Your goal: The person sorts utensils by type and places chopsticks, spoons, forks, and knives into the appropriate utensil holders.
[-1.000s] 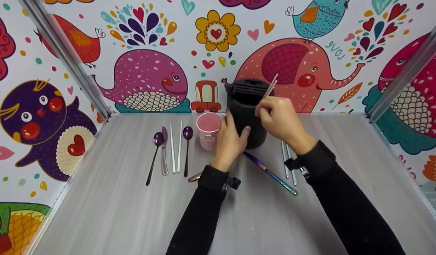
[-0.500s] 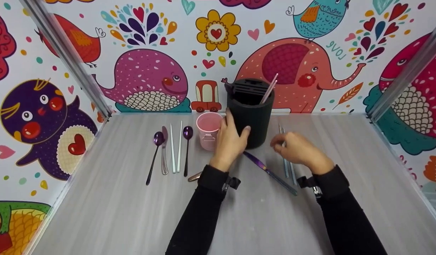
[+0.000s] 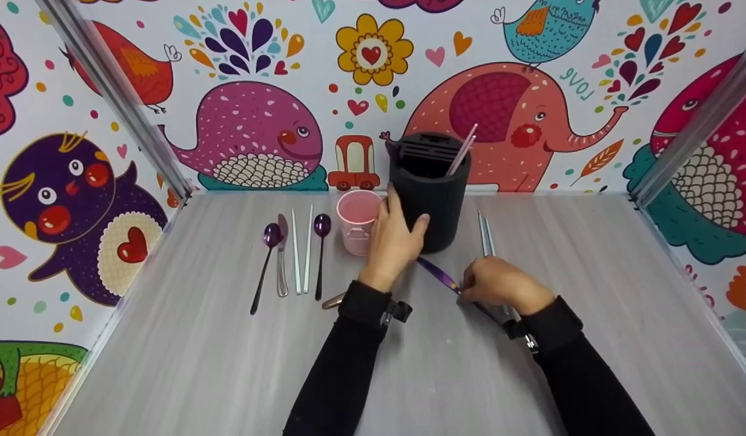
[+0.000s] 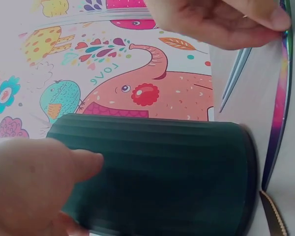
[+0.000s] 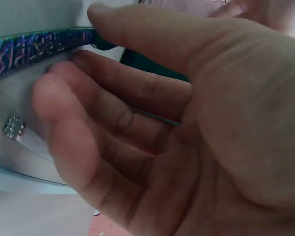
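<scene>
on the grey table (image 3: pixel 185 351), the black holder (image 3: pixel 441 206) stands upright, steadied in the left hand's (image 3: pixel 396 242) curved hold. the right hand (image 3: pixel 503 284) pinches the rainbow knife (image 3: pixel 437 274), its tip near the holder's base; blue chopsticks (image 3: pixel 486 236), purple spoons (image 3: pixel 322 225), pale chopsticks (image 3: pixel 307 260) and silver knife (image 3: pixel 281 266) seem left to load, while pink sticks (image 3: pixel 462 151) already stand inside.

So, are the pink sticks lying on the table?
No, the pink sticks stand in the black holder, their tops above its rim.

The knife (image 3: pixel 436 274) shone purple and rainbow, its handle (image 5: pixel 39 47) patterned. The holder (image 3: pixel 439 200) was black, the cup (image 3: pixel 355 225) pink, and pale grey streaks ran along the desk (image 3: pixel 197 363).
</scene>
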Demonstrator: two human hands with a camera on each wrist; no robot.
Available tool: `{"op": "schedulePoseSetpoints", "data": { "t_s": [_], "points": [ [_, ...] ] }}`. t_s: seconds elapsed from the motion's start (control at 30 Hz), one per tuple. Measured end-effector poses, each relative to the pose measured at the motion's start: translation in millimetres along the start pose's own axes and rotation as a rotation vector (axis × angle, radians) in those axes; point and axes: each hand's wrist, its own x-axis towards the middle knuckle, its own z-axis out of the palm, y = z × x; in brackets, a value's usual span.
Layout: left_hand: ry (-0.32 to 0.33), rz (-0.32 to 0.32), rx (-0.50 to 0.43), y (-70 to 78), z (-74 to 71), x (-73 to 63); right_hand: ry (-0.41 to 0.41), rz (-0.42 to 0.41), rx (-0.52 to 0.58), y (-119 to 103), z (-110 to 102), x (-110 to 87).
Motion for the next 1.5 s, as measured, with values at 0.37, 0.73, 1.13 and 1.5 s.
{"op": "schedulePoseSetpoints", "data": {
  "t_s": [0.37,0.73,1.13,1.5],
  "points": [
    [-0.01,-0.01,0.004,1.7,0.5,0.1,-0.066,0.054,-0.011,-5.4,5.0,-1.4],
    [-0.026,-0.025,-0.008,-0.8,-0.5,2.1,-0.034,0.053,-0.102,-2.9,0.2,0.3],
    [-0.019,-0.011,-0.051,-3.1,-6.1,1.6,-0.031,-0.037,-0.149,-4.9,1.3,-0.4],
    [-0.025,-0.007,-0.161,2.4,-23.2,3.6,0.082,-0.23,-0.043,-6.8,-8.6,-9.6]
  ]
}}
